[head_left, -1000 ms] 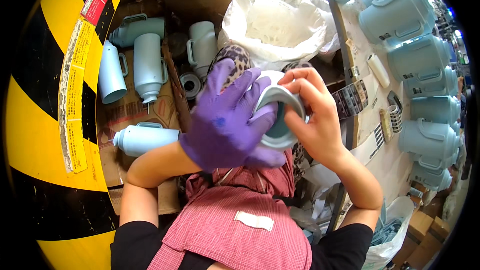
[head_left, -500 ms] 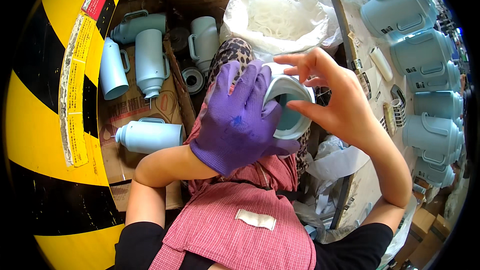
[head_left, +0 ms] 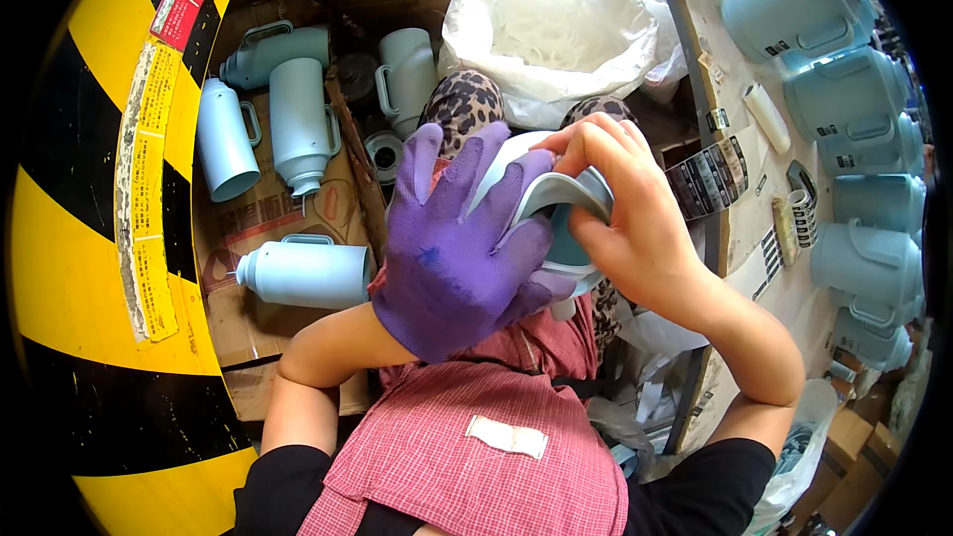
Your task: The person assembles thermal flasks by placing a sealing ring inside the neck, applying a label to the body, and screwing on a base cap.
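Observation:
A light blue thermos casing (head_left: 568,248) is held over my lap, its open end tilted up toward me. My left hand (head_left: 452,248), in a purple knit glove, wraps around its side with the fingers spread over the wall. At the mouth, a pale grey-blue ring (head_left: 546,189) is bent out of round. My bare right hand (head_left: 635,223) pinches this ring at its right side, thumb inside the opening and fingers outside. The lower part of the casing is hidden behind the glove.
Several blue thermos casings (head_left: 306,271) lie on cardboard at left, beside a yellow-and-black striped panel (head_left: 89,288). Ahead stands a white bag (head_left: 467,30) of translucent rings. The bench (head_left: 730,377) at right bears more casings (head_left: 794,15), a label sheet (head_left: 707,179) and a white roll (head_left: 766,117).
My right hand, apart-fingered around the rim before, has closed on the ring. The ring now bends inward. My left hand has shifted slightly down and left, still on the casing.

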`<state>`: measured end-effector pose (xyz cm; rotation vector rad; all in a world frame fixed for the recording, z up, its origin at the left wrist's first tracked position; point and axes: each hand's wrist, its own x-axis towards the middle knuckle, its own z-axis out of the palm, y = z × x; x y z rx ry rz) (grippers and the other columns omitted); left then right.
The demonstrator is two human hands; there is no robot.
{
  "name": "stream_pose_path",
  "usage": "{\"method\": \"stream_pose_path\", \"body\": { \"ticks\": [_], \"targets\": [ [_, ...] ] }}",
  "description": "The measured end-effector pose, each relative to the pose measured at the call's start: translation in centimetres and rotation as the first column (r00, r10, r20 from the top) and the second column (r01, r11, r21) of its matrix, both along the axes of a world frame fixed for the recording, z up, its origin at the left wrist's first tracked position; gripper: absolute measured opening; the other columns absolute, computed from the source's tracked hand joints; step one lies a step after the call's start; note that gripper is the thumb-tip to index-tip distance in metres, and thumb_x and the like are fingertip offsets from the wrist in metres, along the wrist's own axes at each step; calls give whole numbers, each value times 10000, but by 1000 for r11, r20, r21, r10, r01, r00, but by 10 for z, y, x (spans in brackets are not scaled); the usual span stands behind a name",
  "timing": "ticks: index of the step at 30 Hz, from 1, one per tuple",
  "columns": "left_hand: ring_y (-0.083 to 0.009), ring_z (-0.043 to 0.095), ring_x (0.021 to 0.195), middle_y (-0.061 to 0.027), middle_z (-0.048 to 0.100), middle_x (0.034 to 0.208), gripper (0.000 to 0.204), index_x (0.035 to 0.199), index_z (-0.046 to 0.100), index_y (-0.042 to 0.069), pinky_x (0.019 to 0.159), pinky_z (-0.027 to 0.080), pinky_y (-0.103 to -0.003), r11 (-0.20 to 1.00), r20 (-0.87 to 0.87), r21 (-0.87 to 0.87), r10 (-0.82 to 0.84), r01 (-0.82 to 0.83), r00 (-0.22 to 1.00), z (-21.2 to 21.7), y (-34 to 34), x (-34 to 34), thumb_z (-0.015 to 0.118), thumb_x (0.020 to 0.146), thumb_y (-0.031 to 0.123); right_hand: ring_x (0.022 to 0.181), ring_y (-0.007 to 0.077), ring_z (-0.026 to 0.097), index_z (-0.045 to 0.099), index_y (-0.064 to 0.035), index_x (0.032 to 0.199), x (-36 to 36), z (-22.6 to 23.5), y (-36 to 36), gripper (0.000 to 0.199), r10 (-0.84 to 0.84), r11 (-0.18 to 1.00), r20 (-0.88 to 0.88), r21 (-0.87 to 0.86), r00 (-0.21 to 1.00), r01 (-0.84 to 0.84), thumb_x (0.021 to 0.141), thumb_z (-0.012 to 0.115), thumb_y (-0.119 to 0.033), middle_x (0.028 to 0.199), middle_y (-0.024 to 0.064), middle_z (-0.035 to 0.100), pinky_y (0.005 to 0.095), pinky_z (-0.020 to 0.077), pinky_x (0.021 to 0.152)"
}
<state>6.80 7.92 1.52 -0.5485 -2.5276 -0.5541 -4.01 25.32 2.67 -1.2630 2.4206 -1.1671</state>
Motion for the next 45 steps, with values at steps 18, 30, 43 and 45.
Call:
{"method": "stream_pose_path", "body": {
  "ticks": [18,30,43,45],
  "targets": [
    [-388,606,1062,-211,596,1252,679,1048,714,20,873,525,-467,977,117,-99,201,-190,973,-2,26,2,812,649,561,1217,335,597,759,-11,786,-7,39,23,121,364,904,-171,300,916,-304,770,751,-131,1398,154,595,407,541,947],
    [-478,591,1196,-326,538,1381,381,806,694,16,1000,488,-513,926,133,374,-112,55,985,-25,20,-5,903,636,287,1244,395,538,762,1,869,-10,30,42,195,328,909,-68,294,942,-296,873,733,-192,1401,212,564,455,476,1036],
    [-486,589,1174,-304,588,1298,450,740,617,39,997,466,-517,926,22,352,-152,135,988,-16,20,-19,945,589,307,658,200,689,740,-115,911,-14,25,19,204,-56,997,-528,-77,848,18,808,818,-273,794,14,703,309,531,567],
    [-492,596,1165,-293,625,1237,448,758,607,62,1001,470,-529,941,42,313,-146,126,988,-17,20,-14,949,597,303,663,258,672,710,-103,850,-21,28,18,182,120,993,-462,46,879,-111,815,807,-253,743,58,663,343,520,587]
  ]
}}
